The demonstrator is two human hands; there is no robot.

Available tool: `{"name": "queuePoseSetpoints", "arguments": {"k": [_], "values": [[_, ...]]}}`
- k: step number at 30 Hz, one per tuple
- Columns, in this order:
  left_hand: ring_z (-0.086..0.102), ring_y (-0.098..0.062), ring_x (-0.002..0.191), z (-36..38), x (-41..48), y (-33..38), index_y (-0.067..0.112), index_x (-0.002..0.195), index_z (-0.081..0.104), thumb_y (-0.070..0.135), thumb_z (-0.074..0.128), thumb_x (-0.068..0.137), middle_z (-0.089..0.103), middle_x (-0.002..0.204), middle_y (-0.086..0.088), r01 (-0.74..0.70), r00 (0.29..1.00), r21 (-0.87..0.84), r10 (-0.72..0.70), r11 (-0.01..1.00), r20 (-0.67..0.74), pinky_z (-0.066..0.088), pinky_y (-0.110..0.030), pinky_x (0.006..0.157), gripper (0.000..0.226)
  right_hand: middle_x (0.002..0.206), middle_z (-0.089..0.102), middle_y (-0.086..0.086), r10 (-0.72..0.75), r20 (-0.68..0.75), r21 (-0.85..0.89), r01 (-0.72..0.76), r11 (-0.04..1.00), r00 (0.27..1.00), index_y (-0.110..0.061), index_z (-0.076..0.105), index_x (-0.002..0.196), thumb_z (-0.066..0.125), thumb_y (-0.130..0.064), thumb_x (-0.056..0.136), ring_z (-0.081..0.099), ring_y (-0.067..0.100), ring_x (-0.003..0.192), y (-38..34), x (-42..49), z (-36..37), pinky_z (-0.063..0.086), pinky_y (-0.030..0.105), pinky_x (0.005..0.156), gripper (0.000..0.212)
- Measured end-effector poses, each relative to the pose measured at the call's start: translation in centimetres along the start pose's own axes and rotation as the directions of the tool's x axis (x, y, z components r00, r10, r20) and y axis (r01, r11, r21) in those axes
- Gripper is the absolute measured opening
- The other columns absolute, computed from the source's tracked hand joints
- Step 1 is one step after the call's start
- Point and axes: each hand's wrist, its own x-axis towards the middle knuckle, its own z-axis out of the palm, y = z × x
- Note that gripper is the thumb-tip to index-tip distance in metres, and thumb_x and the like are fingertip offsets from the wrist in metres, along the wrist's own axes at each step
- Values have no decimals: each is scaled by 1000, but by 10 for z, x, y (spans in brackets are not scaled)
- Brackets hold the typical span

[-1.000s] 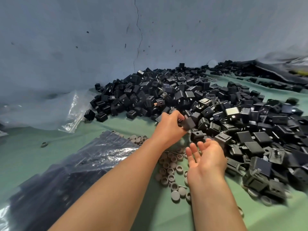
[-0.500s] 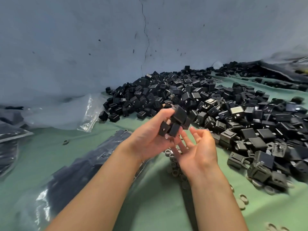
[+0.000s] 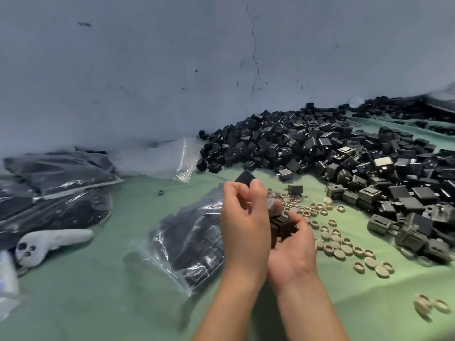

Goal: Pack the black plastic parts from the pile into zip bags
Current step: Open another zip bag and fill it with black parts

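Loose handful
Left hand [image 3: 242, 225] pinches one part [image 3: 245, 178]; right hand [image 3: 295, 252] cups a stack [image 3: 280, 226] that may tip onto rings [image 3: 331, 222] at three o'clock.

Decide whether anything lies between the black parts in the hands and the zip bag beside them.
Nothing visible does. The left hand and right hand hold black parts right beside the zip bag; whether its mouth is open cannot be told.

Green-covered table [image 3: 98, 303], heap of black plastic parts [image 3: 320, 148] at right, tan rings [image 3: 339, 244] beside it, filled zip bag [image 3: 187, 242] at centre, stacked filled bags [image 3: 56, 193] and white controller [image 3: 49, 242] at left, empty clear bags [image 3: 160, 158] behind.
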Motion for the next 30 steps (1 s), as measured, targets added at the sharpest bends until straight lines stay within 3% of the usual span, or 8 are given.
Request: {"name": "queuePoseSetpoints", "arguments": {"k": [6,9,12,17,20,24,26,30], "values": [[66,-4,68,-105,-9,9,34,113,44,32,62,94,71,88,0,161,932,17,-146,987,-331,47,-12,56,26,111,59,6,86,-3,146,-85,986,996,-15,62,89,43,-24,88,59,12,110,11,-9,-12,57,27,60,21],[67,-10,81,-168,-21,1,33,127,50,24,65,91,71,94,5,304,893,159,-223,939,-392,49,-26,72,41,106,61,8,99,-24,139,-95,986,995,-13,61,89,40,-26,94,63,16,95,18,-13,-13,56,26,57,25],[63,-4,78,-207,-30,-10,26,99,61,7,68,89,71,97,0,405,881,203,-321,892,-346,47,-24,73,22,109,63,15,70,-123,166,-49,985,990,-12,58,98,38,-28,99,65,24,90,22,-18,-10,58,31,62,25],[59,-5,61,-221,-39,-19,32,96,64,-3,68,86,71,90,1,385,914,326,-308,864,-263,42,-9,53,36,104,61,27,45,-214,156,-12,988,976,-11,52,119,37,-21,102,66,38,89,24,-28,-3,58,43,85,25],[54,-2,52,-207,-39,-20,21,99,67,-12,59,86,71,79,2,455,876,121,-418,882,-239,43,-11,52,36,108,61,25,45,-218,138,-14,990,975,-10,52,111,40,-23,101,68,40,87,26,-34,-2,58,45,83,20],[64,-13,84,-187,-37,-23,9,103,66,0,63,91,72,90,-5,526,825,-143,-544,838,-152,52,-24,82,15,110,58,27,43,-227,119,-17,993,973,-10,55,104,43,-22,99,66,36,88,27,-36,-3,58,43,79,18],[65,-13,91,-183,-36,-25,13,101,63,1,65,91,70,99,-7,478,855,-75,-483,875,-191,52,-24,89,16,111,58,26,33,-234,101,-9,995,972,-10,55,102,42,-22,99,65,33,94,25,-34,-3,58,43,75,18],[64,8,85,-173,-34,-30,22,108,54,7,71,88,67,110,4,374,918,173,-336,911,-212,44,-3,72,30,105,58,22,11,-248,86,11,996,969,-10,56,100,42,-22,99,63,30,99,22,-29,-2,58,41,69,19]]}}
